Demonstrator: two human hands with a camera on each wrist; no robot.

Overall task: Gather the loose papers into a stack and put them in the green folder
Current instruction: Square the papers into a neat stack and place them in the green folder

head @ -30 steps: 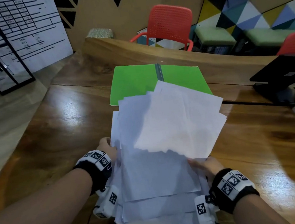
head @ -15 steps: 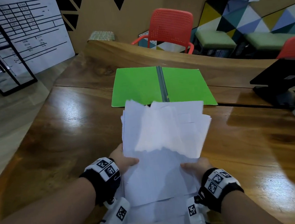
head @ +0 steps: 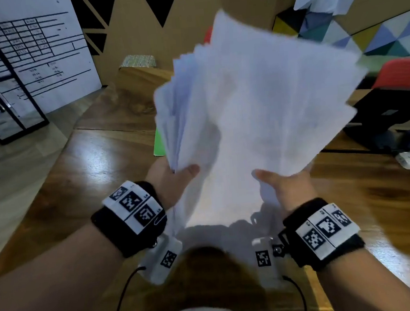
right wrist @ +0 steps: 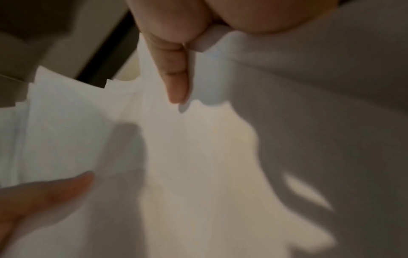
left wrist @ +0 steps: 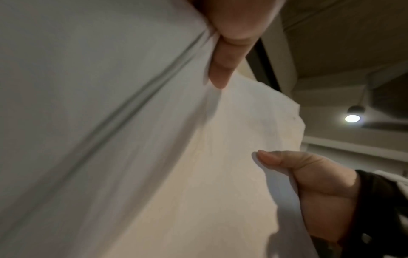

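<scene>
An uneven bundle of white papers (head: 252,116) stands tilted up in the air above the wooden table. My left hand (head: 176,177) grips its lower left edge, thumb on the near face. My right hand (head: 283,185) grips the lower right edge the same way. In the left wrist view my left thumb (left wrist: 223,57) presses the papers (left wrist: 154,157) and my right hand (left wrist: 309,188) pinches them opposite. The right wrist view shows my right thumb (right wrist: 174,69) on the sheets (right wrist: 198,165). Only a sliver of the green folder (head: 158,144) shows behind the papers.
The wooden table (head: 89,178) stretches ahead and to both sides. A black stand (head: 384,117) sits at the right, with red chairs (head: 402,73) behind it. A whiteboard on a black frame (head: 24,59) stands on the floor to the left.
Both hands pulled the spread sheets together, then lifted the bundle off the table and tipped it upright. It now hides most of the green folder.
</scene>
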